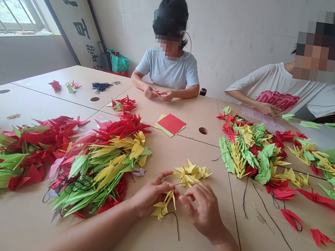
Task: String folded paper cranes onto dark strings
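Observation:
My left hand (pixel 150 193) pinches a small string of yellow origami cranes (pixel 162 206) near the table's front, with a black thread (pixel 176 222) hanging below it. My right hand (pixel 202 209) is curled close beside it, its fingertips at the top of that string. I cannot tell whether they grip the paper or thread. Just beyond both hands lies a loose cluster of yellow paper cranes (pixel 190 174). A large heap of green, yellow and red cranes (pixel 99 170) lies to the left of my left hand.
Another crane heap with loose black threads (pixel 253 154) spreads to the right. Further red and green cranes (pixel 23 155) lie at the left. A red-and-yellow paper stack (pixel 170 124) lies on the tan table (pixel 188 112). Two co-workers (pixel 170 59) (pixel 285 88) sit across it, handling paper.

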The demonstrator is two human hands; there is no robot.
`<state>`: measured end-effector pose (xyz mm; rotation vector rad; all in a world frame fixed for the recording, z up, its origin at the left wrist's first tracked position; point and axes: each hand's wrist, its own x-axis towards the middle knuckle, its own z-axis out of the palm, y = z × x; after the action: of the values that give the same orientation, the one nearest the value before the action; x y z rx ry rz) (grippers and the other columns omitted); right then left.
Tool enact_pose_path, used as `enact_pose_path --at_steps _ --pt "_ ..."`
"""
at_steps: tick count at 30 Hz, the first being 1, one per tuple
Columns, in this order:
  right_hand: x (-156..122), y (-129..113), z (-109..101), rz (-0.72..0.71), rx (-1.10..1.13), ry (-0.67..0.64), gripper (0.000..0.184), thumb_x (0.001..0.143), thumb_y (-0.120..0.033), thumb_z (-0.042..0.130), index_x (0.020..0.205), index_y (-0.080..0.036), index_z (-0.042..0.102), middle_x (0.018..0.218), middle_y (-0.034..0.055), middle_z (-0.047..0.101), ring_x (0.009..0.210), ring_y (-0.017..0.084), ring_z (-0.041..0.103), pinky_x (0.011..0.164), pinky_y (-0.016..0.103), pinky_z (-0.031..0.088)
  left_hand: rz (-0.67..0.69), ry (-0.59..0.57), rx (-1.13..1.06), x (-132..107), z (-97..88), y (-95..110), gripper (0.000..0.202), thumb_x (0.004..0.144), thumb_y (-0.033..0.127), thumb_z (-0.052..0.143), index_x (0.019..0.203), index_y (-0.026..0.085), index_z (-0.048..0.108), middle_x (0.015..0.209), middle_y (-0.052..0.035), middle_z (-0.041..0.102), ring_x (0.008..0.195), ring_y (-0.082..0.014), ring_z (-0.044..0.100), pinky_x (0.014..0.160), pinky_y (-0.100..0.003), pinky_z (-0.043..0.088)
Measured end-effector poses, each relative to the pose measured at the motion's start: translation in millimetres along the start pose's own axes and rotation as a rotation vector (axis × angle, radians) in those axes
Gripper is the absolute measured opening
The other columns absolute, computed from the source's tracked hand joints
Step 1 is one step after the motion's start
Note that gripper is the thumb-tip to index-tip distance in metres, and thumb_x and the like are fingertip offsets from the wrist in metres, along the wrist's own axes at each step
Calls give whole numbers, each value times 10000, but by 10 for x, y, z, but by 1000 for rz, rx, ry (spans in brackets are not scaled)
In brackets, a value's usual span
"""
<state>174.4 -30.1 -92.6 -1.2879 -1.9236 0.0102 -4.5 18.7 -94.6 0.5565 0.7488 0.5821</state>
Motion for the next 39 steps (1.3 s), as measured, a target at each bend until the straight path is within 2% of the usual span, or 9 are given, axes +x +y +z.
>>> enact_pose_path --at_steps 2,5,9,13,18,24,33,39 --pt "0 -86 38 -34 21 -94 248 895 -313 570 675 -222 500 596 -34 560 576 147 508 600 285 390 3 6 -29 4 -4 -6 681 756 250 742 1327 185 376 787 -31 679 710 -154 659 664 -255 476" --pt "-12 -126 104 -34 15 -139 198 855 -188 553 665 -215 506 605 -29 582 586 148 513 612 289 377 24 17 -54 6 -7 -12 658 746 212 753 1300 189 399 782 -2 656 728 -136 653 703 -250 482" --pt "-32 -71 129 -4 -16 -105 226 858 -124 504 651 -213 511 600 -11 581 591 159 510 615 294 365 31 -9 -34 3 1 -22 615 786 256 749 1300 196 416 910 -38 677 770 -132 657 752 -265 483" --pt "-41 15 107 58 -55 -20 240 911 -166 522 675 -212 528 605 1 587 595 166 511 628 295 372 38 -58 0 -5 23 -37 717 743 297 798 1330 214 395 1011 -67 671 838 -171 671 800 -318 486" --pt "-52 101 85 116 -91 59 238 937 -185 529 700 -210 524 592 2 572 587 171 509 628 297 370 44 -108 70 3 21 -50 858 662 243 858 1355 190 356 887 -42 690 799 -166 642 765 -314 469" --pt "-56 133 80 121 -96 74 232 942 -197 534 710 -207 530 591 -2 575 576 163 511 626 291 383 49 -113 88 15 6 -54 802 640 234 866 1305 164 424 705 17 662 659 -131 580 686 -278 427" --pt "-43 103 99 107 -98 69 253 946 -215 528 693 -213 531 585 -5 584 567 163 528 611 290 381 43 -94 72 16 14 -41 789 605 213 875 1272 178 454 660 48 623 599 -109 539 652 -264 408" --pt "-32 71 92 98 -95 63 256 942 -204 525 687 -218 528 581 -6 578 572 167 522 616 291 376 51 -104 95 10 15 -47 781 630 239 865 1284 187 440 672 45 625 636 -117 562 655 -254 408"
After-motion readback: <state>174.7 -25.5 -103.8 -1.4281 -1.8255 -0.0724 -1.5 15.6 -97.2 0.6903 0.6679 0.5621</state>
